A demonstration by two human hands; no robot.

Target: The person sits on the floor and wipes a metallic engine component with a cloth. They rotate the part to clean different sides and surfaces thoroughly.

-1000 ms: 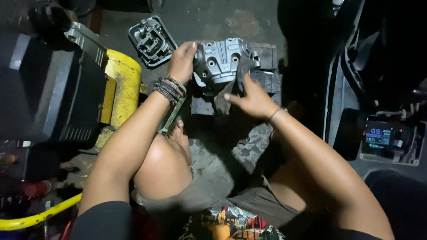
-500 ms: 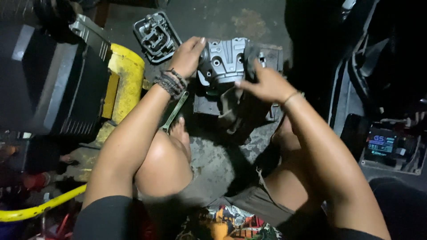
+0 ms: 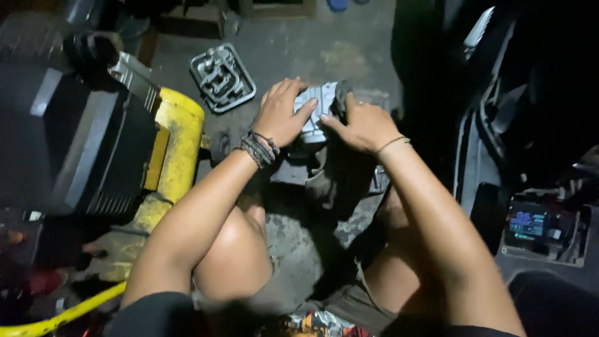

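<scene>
A grey cast-metal engine part (image 3: 319,103) rests on a dark block on the concrete floor in front of me. My left hand (image 3: 282,113), with dark braided bands at the wrist, lies over its left side with the fingers spread across the top. My right hand (image 3: 362,125), with a thin bracelet on the wrist, grips its right side, where a dark rag or piece is pressed against the metal. Most of the part is hidden under both hands.
A grey metal cover (image 3: 222,77) with ribs lies on the floor at the back left. A yellow and black machine (image 3: 175,150) stands to my left. Dark motorcycle bodywork with a lit display (image 3: 529,224) is on the right. My bare knees are below.
Both hands have closed in over the metal part and now cover most of it. The view has shifted, so the part sits lower and more central.
</scene>
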